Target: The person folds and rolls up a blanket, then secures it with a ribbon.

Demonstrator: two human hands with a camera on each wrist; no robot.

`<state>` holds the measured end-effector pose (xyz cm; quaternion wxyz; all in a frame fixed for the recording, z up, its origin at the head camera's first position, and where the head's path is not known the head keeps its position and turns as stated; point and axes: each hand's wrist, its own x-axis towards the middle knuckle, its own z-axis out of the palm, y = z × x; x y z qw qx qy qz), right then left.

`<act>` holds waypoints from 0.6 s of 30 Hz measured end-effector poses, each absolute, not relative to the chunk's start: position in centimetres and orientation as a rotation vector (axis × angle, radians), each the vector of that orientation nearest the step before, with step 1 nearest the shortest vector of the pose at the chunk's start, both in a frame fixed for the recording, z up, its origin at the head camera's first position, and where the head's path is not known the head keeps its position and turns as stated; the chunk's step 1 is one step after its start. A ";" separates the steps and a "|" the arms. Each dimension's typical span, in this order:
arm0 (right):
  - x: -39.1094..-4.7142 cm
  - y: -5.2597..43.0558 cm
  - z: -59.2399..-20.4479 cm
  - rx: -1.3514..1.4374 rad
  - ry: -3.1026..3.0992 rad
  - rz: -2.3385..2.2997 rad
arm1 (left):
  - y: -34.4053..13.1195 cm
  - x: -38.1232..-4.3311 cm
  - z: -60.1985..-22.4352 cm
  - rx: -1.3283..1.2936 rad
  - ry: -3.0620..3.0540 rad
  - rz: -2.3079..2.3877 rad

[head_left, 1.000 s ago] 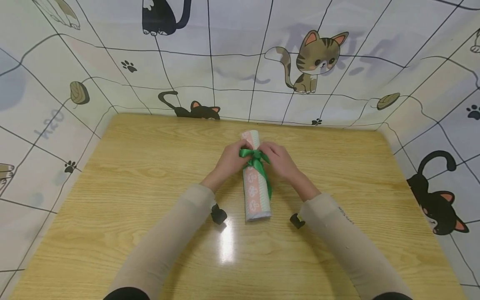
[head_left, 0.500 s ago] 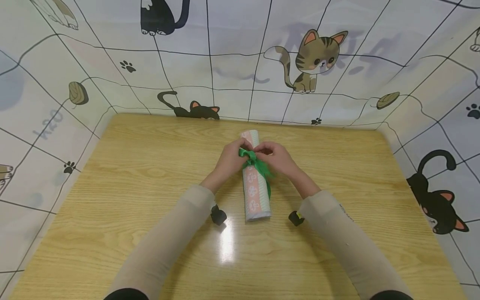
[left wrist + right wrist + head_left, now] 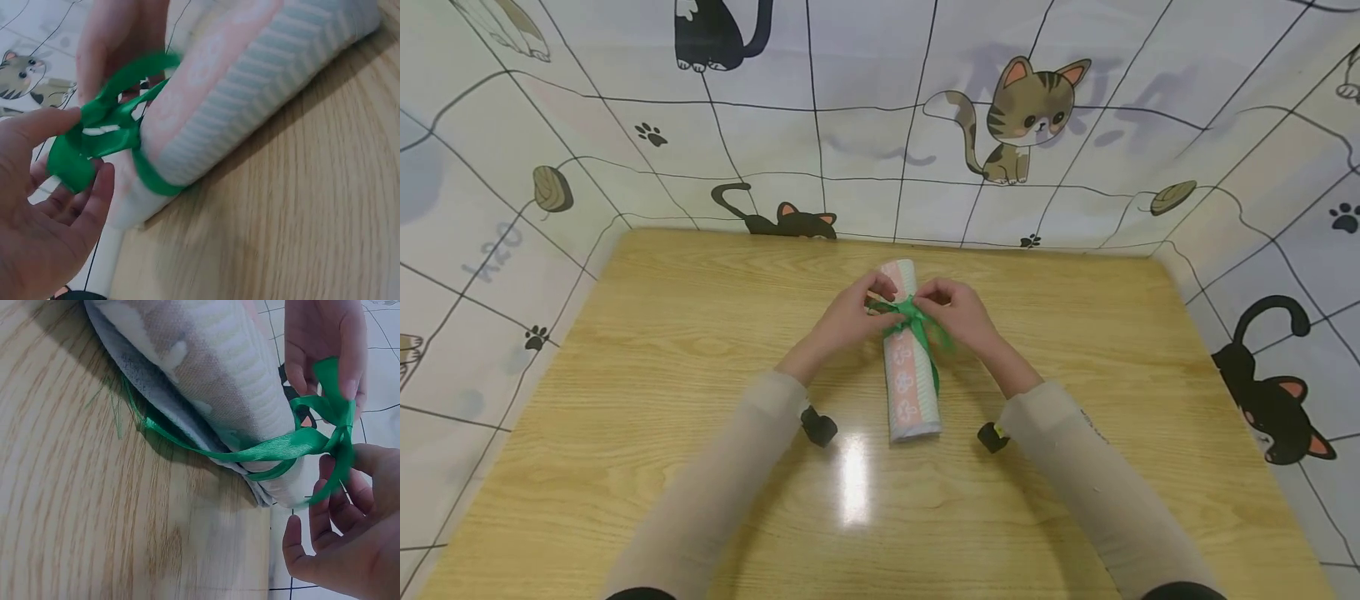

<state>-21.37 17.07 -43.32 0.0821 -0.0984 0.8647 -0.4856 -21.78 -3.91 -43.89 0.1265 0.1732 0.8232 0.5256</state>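
Note:
A rolled towel point(image 3: 904, 383), pink and pale with white patterns, lies lengthwise on the table. Around its upper part runs a green ribbon point(image 3: 913, 312), knotted on top with loops and a trailing end. My left hand point(image 3: 852, 313) holds a ribbon loop; in the left wrist view its thumb and fingers are around the green loop point(image 3: 70, 164). From the other side, my right hand point(image 3: 961, 317) pinches the ribbon near the knot. The right wrist view shows one green strand point(image 3: 275, 449) crossing the roll, and the towel's loose grey edge point(image 3: 134, 372).
The wooden table point(image 3: 685, 333) extends on both sides of the towel. A cat-patterned cloth point(image 3: 865, 142) stands as a wall behind and at the sides. Small black wrist cameras hang below both sleeves point(image 3: 730, 467).
My left hand has shifted slightly left, its fingers more spread, drawing the ribbon loop sideways. My right hand has moved its fingertips onto the ribbon near the knot. The towel stays in place.

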 end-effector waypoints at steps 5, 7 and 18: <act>-21.3 17.1 -43.1 -0.265 2.603 -1.465 | -5.0 -21.7 -43.5 0.439 2.351 1.504; -21.2 17.1 -43.1 -0.250 2.605 -1.476 | -5.2 -21.6 -43.6 0.427 2.348 1.482; -21.0 17.8 -43.5 -0.132 2.634 -1.518 | -6.4 -21.3 -44.2 0.396 2.307 1.532</act>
